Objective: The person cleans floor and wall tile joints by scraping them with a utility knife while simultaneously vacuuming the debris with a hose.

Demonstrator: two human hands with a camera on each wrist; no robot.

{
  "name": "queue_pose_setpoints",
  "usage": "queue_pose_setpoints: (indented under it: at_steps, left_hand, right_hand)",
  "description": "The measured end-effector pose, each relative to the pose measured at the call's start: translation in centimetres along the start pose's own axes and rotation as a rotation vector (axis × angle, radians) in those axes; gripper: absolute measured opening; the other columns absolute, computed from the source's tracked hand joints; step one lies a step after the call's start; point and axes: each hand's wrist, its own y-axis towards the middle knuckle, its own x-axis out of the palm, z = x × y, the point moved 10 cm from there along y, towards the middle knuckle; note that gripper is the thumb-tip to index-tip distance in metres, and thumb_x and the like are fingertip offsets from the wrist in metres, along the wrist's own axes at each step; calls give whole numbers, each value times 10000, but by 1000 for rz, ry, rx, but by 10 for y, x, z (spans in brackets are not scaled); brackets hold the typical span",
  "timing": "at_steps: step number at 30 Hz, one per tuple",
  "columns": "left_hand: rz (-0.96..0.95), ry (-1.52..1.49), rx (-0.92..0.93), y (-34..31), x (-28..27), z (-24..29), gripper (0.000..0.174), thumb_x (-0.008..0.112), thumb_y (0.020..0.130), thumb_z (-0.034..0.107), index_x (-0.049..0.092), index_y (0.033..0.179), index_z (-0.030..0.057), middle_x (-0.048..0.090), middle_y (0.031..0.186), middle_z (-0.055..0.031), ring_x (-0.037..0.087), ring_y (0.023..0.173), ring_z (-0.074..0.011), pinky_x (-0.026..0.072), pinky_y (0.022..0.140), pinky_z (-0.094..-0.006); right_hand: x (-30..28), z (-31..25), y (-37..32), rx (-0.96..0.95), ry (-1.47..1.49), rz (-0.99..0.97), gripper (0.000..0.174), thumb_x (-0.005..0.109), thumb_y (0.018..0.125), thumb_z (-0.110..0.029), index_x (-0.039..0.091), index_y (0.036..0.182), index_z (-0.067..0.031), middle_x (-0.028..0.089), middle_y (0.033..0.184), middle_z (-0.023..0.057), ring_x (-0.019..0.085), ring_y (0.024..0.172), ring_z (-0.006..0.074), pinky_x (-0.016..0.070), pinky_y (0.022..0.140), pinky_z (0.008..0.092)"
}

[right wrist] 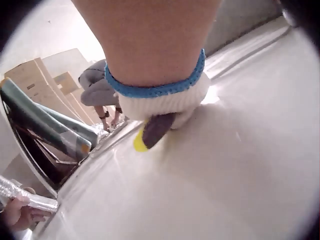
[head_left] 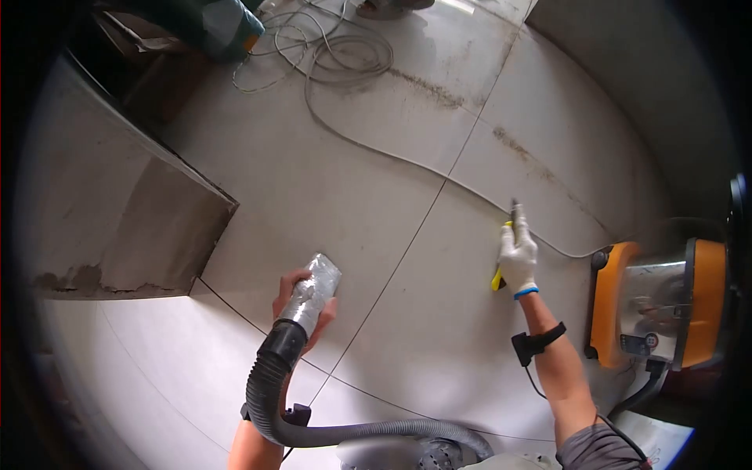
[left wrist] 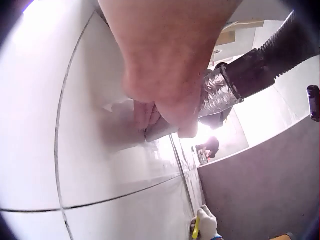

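My bare left hand [head_left: 325, 315] grips a flat vacuum nozzle [head_left: 317, 286] wrapped in silver tape, its wide mouth at the pale tiled floor [head_left: 392, 337]. A black ribbed hose [head_left: 264, 392] runs back from it. In the left wrist view the hand [left wrist: 162, 90] covers much of the nozzle. Farther right, my right hand [head_left: 518, 257], in a white knit glove with a blue cuff, holds a tool with a yellow-and-black handle [head_left: 497, 280] low over the floor. A dark tip [head_left: 514, 205] shows beyond the fingers; the glove hides the tool's middle, so I cannot tell its kind.
An orange-and-silver vacuum cleaner [head_left: 621, 313] stands at the right. A grey cord [head_left: 399, 159] crosses the floor from a loose coil [head_left: 348, 59]. A low wall [head_left: 157, 227] juts in at left. Another person [right wrist: 97, 87] crouches near cardboard boxes [right wrist: 32, 82].
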Motion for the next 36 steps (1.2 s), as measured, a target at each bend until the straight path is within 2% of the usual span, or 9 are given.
queue_pose_setpoints:
  at_steps: [4,6,7,9,18,22,23,28,36]
  left_hand:
    - [-65,104,-18,31,41,16,706,907,787,264,519,1371,177,751,1023,-150,753,899,-283,611,866,-399]
    - [-112,75,-72,61,71,22,630,863,824,234,544,1360,145,711,983,-91,695,883,-183,590,843,-369]
    - [-119,79,-76,75,83,25,630,863,824,234,544,1360,145,711,983,-91,695,883,-183,590,843,-369]
    - [-107,85,38,104,107,43,690,901,802,290,508,1359,184,754,1008,-167,776,942,-389,619,877,-457]
    - [-219,-122,124,193,197,95,589,836,888,294,502,1357,171,642,985,-73,638,859,-203,582,816,-424]
    - [-307,-114,134,162,189,89,616,835,872,355,509,1355,158,679,934,-99,665,874,-216,586,837,-426]
    - [-368,22,111,146,184,76,582,850,934,285,501,1369,119,657,1018,-49,636,917,-147,569,813,-357]
    - [-347,122,179,52,129,66,621,871,812,240,535,1322,128,642,842,-69,652,758,-196,575,713,-370]
    - [-365,82,217,-44,113,78,676,908,811,271,536,1361,143,678,942,-100,675,784,-218,582,737,-370]
  right_hand:
    - [-16,-6,-13,-243,257,341,610,661,1032,-45,512,1623,-26,768,881,86,593,673,80,530,646,298]
    - [-6,10,-15,136,445,192,629,633,1065,-42,448,1666,-24,753,1253,63,594,883,39,539,791,225]
    - [-2,13,-16,144,445,189,629,633,1065,-42,448,1666,-24,753,1253,63,594,883,39,539,791,225]
    - [-11,6,-14,9,428,275,634,668,1025,-20,503,1637,-35,793,1084,63,554,716,41,533,685,238]
    - [-15,-6,-8,-131,378,302,659,683,983,-11,513,1619,-7,795,1077,132,559,723,52,532,676,251]
    - [-17,-7,-9,-126,365,294,641,695,982,-24,530,1601,7,796,1042,166,620,723,84,562,693,278]
    - [-16,-4,-7,-117,372,298,641,695,982,-24,530,1601,7,796,1042,166,620,723,84,562,693,278]
    - [-20,-5,-9,-108,375,323,616,713,989,-82,556,1580,-3,788,940,184,693,704,144,586,705,324]
    - [-21,-3,-18,-15,395,301,599,722,989,-159,595,1569,-84,773,892,193,709,664,203,583,682,356]
